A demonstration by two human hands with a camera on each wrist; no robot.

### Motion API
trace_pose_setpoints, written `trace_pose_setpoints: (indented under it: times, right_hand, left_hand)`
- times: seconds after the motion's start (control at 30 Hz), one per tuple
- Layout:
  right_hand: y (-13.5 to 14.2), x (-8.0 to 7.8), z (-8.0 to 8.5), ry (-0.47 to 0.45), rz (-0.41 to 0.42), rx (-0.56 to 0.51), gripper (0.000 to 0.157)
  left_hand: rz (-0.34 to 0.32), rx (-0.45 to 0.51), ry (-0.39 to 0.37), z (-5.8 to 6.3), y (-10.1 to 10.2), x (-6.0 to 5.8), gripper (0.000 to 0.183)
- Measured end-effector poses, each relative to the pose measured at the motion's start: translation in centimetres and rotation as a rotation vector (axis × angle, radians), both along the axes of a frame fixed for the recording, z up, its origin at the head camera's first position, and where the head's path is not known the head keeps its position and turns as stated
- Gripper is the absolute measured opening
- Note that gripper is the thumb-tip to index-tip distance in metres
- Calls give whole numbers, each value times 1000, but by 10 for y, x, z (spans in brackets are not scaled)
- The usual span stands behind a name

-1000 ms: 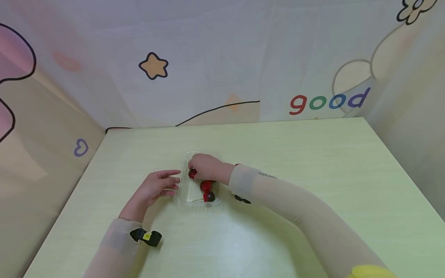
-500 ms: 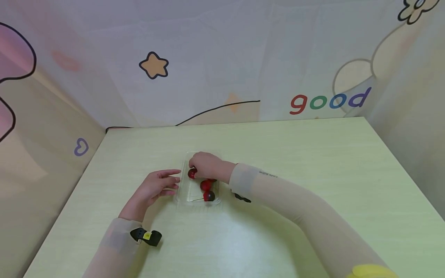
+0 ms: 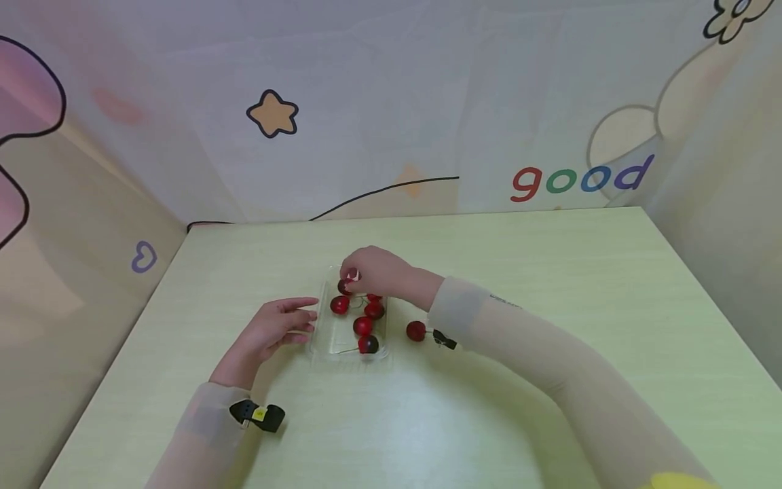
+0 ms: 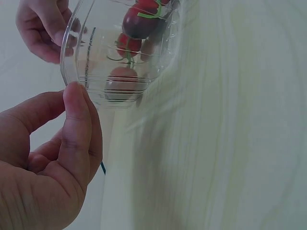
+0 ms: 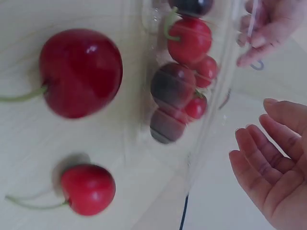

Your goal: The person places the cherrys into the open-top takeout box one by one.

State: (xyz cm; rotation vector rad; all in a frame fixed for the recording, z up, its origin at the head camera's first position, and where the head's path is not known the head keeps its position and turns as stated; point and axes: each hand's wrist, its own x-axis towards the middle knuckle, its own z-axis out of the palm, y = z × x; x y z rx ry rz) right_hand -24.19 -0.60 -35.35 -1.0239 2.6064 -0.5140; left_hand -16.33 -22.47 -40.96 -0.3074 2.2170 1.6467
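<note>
A clear plastic box [image 3: 326,343] with several dark red cherries [image 3: 363,326] in it stands on the table. My left hand [image 3: 277,327] is at its left side, fingers extended; in the left wrist view the fingertips [image 4: 76,93] are right at the rim [image 4: 70,72]. Over the box's far end is my right hand [image 3: 381,270], fingertips close above a cherry [image 3: 344,286]. In the right wrist view this hand [image 5: 280,165] has loosely bent, spread fingers with nothing between them. One more cherry [image 3: 416,331] lies on the table, right of the box.
Two stemmed cherries, a larger-looking one [image 5: 79,72] and a lower one [image 5: 88,189], lie on the table in the right wrist view. A printed cloth [image 3: 379,122] hangs behind the table [image 3: 519,258]. Something yellow [image 3: 678,481] shows at the bottom right.
My right hand has let go of a cherry in the box and moved up and back. Its forearm has shifted right, uncovering cherries in the box and one on the table. The left hand stays put.
</note>
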Motion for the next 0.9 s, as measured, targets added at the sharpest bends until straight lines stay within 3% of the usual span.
trace_pose_setpoints:
  times: [0.4,0.9]
  right_hand:
    - [53,5,8,-69,-64,-215,27]
    - [100,17,-13,-67,-180,-274,36]
  left_hand:
    - [9,7,2,0,2,1,47]
    - [5,12,2,0,1,2,47]
